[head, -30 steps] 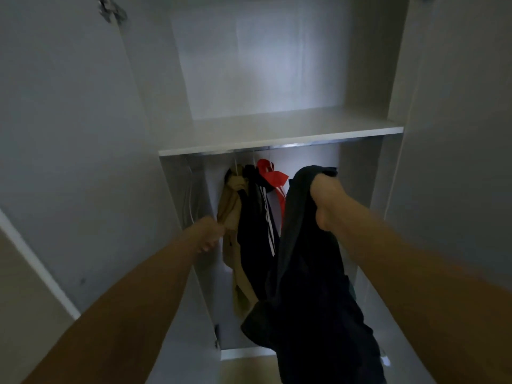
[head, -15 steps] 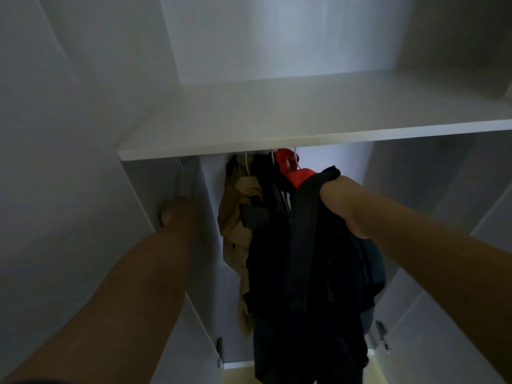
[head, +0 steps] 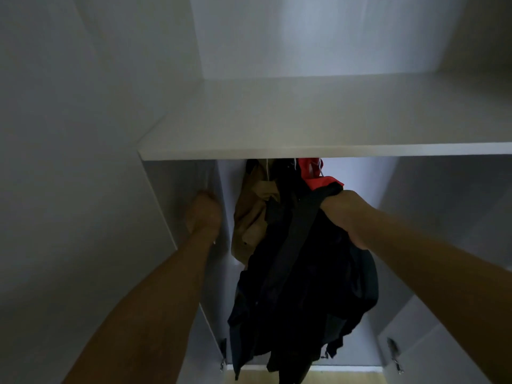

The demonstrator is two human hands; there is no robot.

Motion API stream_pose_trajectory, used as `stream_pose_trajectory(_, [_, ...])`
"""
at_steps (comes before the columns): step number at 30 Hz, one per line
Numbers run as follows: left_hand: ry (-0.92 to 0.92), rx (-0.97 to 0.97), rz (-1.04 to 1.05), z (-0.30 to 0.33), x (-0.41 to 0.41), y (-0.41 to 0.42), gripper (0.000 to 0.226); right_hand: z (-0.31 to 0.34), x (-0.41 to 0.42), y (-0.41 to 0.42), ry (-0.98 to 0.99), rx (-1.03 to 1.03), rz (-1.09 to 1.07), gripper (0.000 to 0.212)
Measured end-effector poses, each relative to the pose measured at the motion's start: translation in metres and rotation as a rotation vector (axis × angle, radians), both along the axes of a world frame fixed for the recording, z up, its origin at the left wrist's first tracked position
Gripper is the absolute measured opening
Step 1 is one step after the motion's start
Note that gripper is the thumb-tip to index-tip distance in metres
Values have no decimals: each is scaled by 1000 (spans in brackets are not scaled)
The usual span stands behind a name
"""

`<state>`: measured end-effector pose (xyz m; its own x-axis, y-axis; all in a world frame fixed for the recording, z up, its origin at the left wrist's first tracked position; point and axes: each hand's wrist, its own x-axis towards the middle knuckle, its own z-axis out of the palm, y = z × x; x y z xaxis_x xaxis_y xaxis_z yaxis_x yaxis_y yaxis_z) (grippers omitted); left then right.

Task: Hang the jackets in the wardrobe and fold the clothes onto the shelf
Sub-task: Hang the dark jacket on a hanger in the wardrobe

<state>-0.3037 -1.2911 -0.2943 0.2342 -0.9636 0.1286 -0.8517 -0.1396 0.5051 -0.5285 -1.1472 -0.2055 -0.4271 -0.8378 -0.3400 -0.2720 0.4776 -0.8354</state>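
The right hand (head: 343,214) is gripping the dark jacket (head: 302,286) by its top, holding it just under the shelf (head: 277,123) beside the tan jacket (head: 255,214) and a red garment (head: 318,176). The left hand (head: 206,212) is resting on the wardrobe's left panel (head: 177,195), its fingers too dim to read. The rail is hidden by the shelf, so the person is probably hooking by feel; lifting slightly, then lowering until it catches, seems wise before letting go
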Motion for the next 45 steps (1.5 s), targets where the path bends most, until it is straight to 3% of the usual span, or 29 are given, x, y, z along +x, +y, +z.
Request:
stream_pose_trajectory(4, [126, -86, 6, 1, 0, 58, 36, 1, -9, 21, 33, -36, -16, 18])
stream_pose_trajectory(7, [143, -118, -62, 10, -3, 119, 39, 4, -16, 41, -3, -58, -12, 4])
stream_pose_trajectory(9, [130, -118, -122, 20, -6, 166, 37, 12, -24, 57, -38, -63, -12, 13])
stream_pose_trajectory(13, [-20, -29, -233, 61, -6, 267, 33, 27, -45, 90, -169, -15, 23, 35])
stream_pose_trajectory(17, [-161, 40, -367, 110, -14, 361, 37, 17, -71, 114, -193, -51, -19, 36])
stream_pose_trajectory(20, [13, 54, -432, 142, -20, 420, 36, 3, -87, 135, -6, -87, -8, 34])
stream_pose_trajectory(23, [217, 73, -487, 166, -23, 462, 37, -6, -104, 160, 319, -155, 29, 19])
stream_pose_trajectory(27, [282, 30, -548, 190, -26, 499, 39, 0, -117, 191, 739, -244, 131, 25])
stream_pose_trajectory(31, [304, -3, -606, 204, -30, 520, 39, 24, -127, 212, 878, -220, 92, 22])
stream_pose_trajectory(35, [325, -59, -641, 210, -42, 525, 39, 41, -149, 230, 832, -223, 30, 24])
stream_pose_trajectory(41, [307, -75, -727, 191, -81, 519, 39, 54, -174, 252, 444, -300, -51, 25])
stream_pose_trajectory(45, [299, -96, -777, 166, -107, 506, 44, 67, -177, 264, 338, -334, -33, 21])
